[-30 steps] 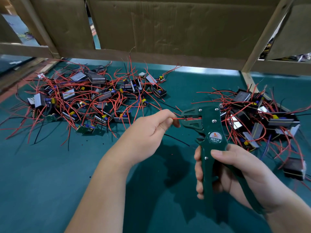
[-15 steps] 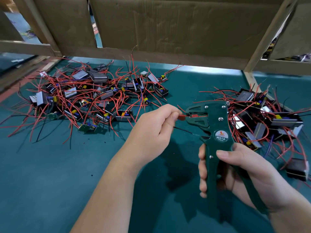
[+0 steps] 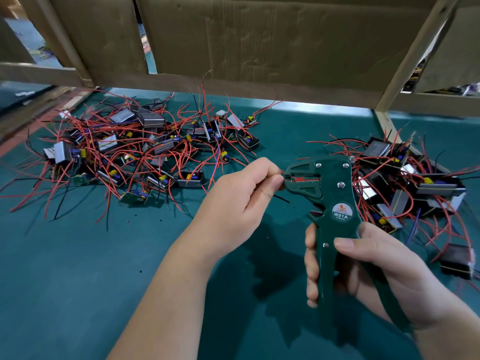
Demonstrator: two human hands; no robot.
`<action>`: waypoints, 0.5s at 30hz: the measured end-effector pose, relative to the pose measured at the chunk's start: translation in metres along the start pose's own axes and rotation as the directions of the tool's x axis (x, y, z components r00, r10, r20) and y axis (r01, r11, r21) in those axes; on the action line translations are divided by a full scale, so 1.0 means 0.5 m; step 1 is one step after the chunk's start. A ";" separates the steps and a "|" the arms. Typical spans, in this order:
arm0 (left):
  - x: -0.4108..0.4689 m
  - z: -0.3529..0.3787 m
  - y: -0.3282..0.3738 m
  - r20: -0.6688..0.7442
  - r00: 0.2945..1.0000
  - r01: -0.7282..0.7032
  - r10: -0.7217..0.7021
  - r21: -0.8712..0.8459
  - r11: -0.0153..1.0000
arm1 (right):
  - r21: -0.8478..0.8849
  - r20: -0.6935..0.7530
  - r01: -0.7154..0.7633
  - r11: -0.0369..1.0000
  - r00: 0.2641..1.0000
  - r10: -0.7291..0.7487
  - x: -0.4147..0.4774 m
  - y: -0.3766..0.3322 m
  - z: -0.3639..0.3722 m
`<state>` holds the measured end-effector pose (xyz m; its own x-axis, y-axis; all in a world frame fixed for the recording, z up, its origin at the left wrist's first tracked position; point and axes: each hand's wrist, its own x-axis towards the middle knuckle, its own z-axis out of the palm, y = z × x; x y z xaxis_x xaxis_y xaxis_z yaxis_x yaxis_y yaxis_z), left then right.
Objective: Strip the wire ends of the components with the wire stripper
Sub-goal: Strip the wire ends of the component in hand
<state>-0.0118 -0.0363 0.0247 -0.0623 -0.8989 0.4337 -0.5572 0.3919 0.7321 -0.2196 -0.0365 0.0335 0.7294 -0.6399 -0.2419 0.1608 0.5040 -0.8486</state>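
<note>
Grip | left hand (image 3: 233, 203) pinches wire (image 3: 282, 175) | right hand (image 3: 376, 268) grips wire stripper (image 3: 330, 183)

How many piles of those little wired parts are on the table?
2: the left pile on the far side of the green table, the right pile behind the wire stripper. Others may be off-frame.

Bare bench (image 3: 65, 281) from 6 to 9 o'clock lies open for passage. A heap of red-wired components (image 3: 145, 152) blocks 10 to 12 o'clock; a second heap (image 3: 405, 183) crowds 2 to 3. The bare lane between them, toward 1 o'clock, ends at a cardboard wall (image 3: 259, 48), and the wire stripper (image 3: 335, 193) stands in its mouth.
</note>
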 end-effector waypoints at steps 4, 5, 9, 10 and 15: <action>0.000 0.000 0.000 -0.005 1.000 0.003 -0.002 0.033 0.999 | -0.012 0.000 -0.004 1.000 1.000 0.004 0.000 0.002 -0.002; 0.000 0.001 0.000 -0.005 1.000 0.006 -0.006 0.036 0.999 | -0.015 -0.003 -0.004 1.000 1.000 0.004 0.000 0.003 -0.002; 0.000 0.000 -0.002 -0.005 1.000 0.003 -0.002 0.049 0.999 | -0.030 -0.011 -0.006 1.000 1.000 0.006 0.000 0.005 -0.002; 0.000 -0.001 -0.002 -0.005 1.000 -0.002 0.002 0.051 0.999 | -0.036 -0.012 -0.008 0.999 1.000 0.007 0.000 0.005 -0.002; -0.002 -0.001 -0.006 -0.003 1.000 0.002 -0.001 0.070 0.998 | -0.012 -0.062 -0.011 1.000 0.998 0.010 0.003 0.009 0.008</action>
<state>-0.0098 -0.0364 0.0222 -0.0595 -0.8989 0.4341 -0.6142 0.3757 0.6940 -0.2155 -0.0329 0.0313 0.6883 -0.6695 -0.2793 0.1447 0.5040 -0.8515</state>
